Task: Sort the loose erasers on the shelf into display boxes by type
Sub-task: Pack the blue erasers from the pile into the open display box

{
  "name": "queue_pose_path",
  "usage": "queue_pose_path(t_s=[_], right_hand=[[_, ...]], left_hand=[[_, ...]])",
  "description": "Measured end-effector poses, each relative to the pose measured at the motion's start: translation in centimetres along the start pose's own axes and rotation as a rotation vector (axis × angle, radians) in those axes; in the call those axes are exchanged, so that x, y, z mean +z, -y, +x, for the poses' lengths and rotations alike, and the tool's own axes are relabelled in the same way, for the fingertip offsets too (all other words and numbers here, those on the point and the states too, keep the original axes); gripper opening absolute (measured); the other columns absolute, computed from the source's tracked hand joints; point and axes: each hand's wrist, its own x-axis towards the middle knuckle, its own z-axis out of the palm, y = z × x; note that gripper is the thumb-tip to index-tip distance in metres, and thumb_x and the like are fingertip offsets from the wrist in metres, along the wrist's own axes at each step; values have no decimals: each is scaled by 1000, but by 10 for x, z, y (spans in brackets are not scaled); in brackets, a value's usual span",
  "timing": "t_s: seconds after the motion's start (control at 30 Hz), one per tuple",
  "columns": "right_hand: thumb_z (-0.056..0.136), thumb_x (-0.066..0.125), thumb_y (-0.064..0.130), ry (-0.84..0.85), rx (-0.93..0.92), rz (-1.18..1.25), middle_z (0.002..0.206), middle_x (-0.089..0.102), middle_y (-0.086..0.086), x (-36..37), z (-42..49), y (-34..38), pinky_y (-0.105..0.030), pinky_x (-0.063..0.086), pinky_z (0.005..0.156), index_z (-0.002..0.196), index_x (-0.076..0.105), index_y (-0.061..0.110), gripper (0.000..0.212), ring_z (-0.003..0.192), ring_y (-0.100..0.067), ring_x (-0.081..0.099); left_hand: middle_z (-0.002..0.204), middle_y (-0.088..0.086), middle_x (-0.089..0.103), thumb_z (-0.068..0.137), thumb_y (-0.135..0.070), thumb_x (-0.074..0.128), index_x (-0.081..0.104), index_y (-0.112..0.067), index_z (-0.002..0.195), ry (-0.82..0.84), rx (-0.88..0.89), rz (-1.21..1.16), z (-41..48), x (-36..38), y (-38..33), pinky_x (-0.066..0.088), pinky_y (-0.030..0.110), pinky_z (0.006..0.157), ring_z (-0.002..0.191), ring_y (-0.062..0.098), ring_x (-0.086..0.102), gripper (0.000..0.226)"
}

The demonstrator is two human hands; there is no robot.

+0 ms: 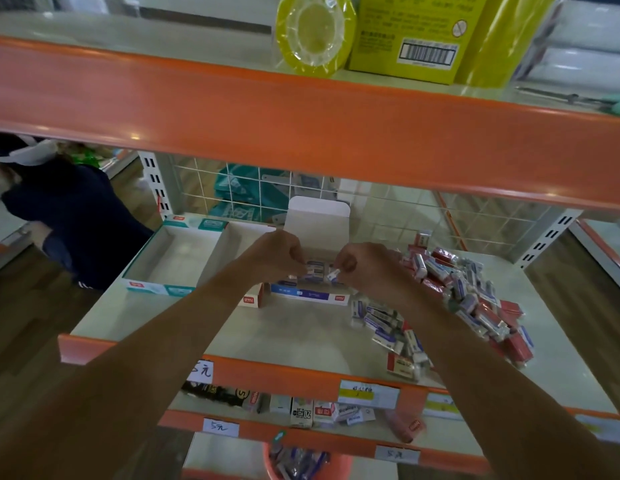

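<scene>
While both hands meet over the blue display box [308,295] at the middle of the shelf [284,327], the right hand [362,263] pinches one small blue-and-white eraser [333,274] between curled fingers. The left hand [277,252] curls its fingers down at the boxed erasers [313,268], though whether it grips one I cannot tell. Loose erasers [468,296] lie heaped just right of that box, with an open teal box [152,288] at far left.
</scene>
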Motion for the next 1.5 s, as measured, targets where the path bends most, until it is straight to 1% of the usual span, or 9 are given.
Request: queue_pose_path(t_s=[0.1, 0.17, 0.37, 0.57, 0.8, 1.0, 1.17, 1.33, 1.5], right_hand=[[82, 69, 10, 12, 16, -46, 94, 69, -1, 2, 0, 1, -19, 48, 68, 98, 69, 9, 16, 86, -16, 64], [82, 70, 12, 23, 43, -51, 94, 70, -3, 2, 1, 1, -25, 50, 75, 97, 70, 8, 15, 88, -17, 64], [81, 72, 14, 53, 51, -74, 87, 69, 2, -2, 0, -4, -9, 40, 59, 93, 70, 12, 13, 78, -10, 62], [83, 71, 16, 64, 22, -146, 94, 70, 0, -2, -1, -3, -17, 46, 72, 99, 71, 12, 17, 84, -13, 65], [81, 74, 23, 76, -2, -205, 89, 69, 0, -2, 4, -8, -13, 39, 56, 94, 72, 14, 16, 73, -11, 63], [81, 74, 26, 84, -46, -263, 90, 69, 3, -2, 4, -11, -13, 38, 57, 96, 73, 15, 18, 72, -9, 60], [84, 70, 23, 52, -82, -349, 84, 54, 8, 5, 10, -12, -13, 24, 52, 91, 73, 17, 10, 73, -7, 50], [81, 72, 26, 74, -78, -358, 93, 63, 4, 11, 18, -16, -20, 39, 62, 90, 75, 19, 12, 79, -11, 59], [84, 69, 23, 54, -84, -394, 97, 59, -2, 16, 20, -14, -24, 43, 70, 98, 70, 12, 18, 85, -17, 58]], left_hand=[[104, 2, 64, 83, -17, 70, 66, -15, 85, 10, 39, 32, 1, 1, -2, 47, 21, 81, 86, 14, 56, 5], [108, 4, 66, 84, -17, 69, 70, -10, 94, 41, 59, 52, 3, 4, -3, 46, 20, 82, 88, 17, 58, 12], [118, 8, 65, 85, -13, 68, 65, -6, 116, 75, 105, 66, 1, 18, -8, 42, 19, 84, 101, 23, 61, 31], [122, 9, 63, 88, -15, 65, 58, -6, 125, 26, 108, 130, 1, 23, -12, 46, 28, 94, 104, 26, 62, 39], [129, 6, 58, 91, -11, 60, 48, -13, 135, 7, 162, 171, -3, 24, -9, 43, 33, 101, 114, 25, 57, 45], [131, 4, 58, 87, -13, 66, 49, -15, 135, 102, 168, 123, -3, 17, -7, 43, 34, 101, 116, 25, 57, 51], [130, 5, 59, 87, -12, 66, 54, -13, 130, 79, 185, 98, -4, 16, -6, 43, 34, 101, 116, 25, 58, 46], [130, 4, 59, 86, -14, 67, 53, -14, 132, 113, 196, 96, -5, 11, -7, 42, 30, 101, 116, 24, 58, 47], [128, 6, 60, 87, -13, 65, 56, -12, 130, 101, 198, 116, -5, 10, -8, 42, 28, 100, 114, 24, 59, 43]])
